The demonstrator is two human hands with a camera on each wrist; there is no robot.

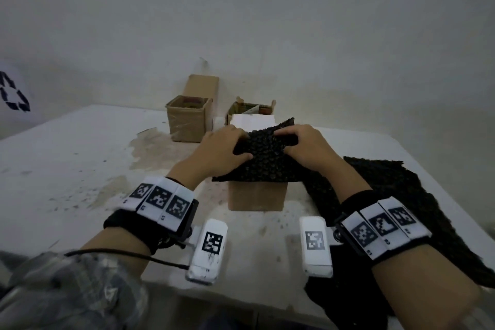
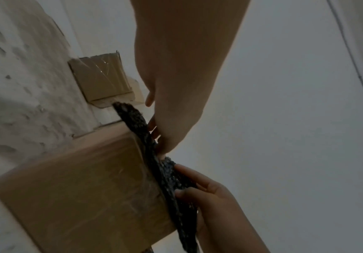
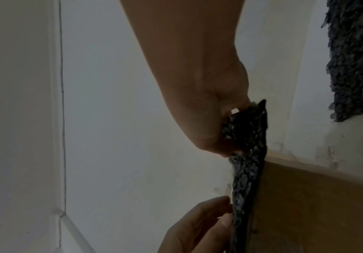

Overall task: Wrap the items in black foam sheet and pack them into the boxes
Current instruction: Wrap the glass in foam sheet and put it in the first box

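- Black foam sheet (image 1: 263, 154): draped over the top of the near cardboard box (image 1: 255, 197).
- Left hand (image 1: 223, 146), right hand (image 1: 305, 146): each pinching the sheet's folds.
- Spare foam sheets (image 1: 401, 195): on table (image 1: 67, 169), at right.

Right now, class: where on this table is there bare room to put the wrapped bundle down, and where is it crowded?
Bare tabletop lies left of the left hand and in front of the near box. Crowded: spare foam sheets cover the right side, and two open boxes stand behind the held foam sheet.
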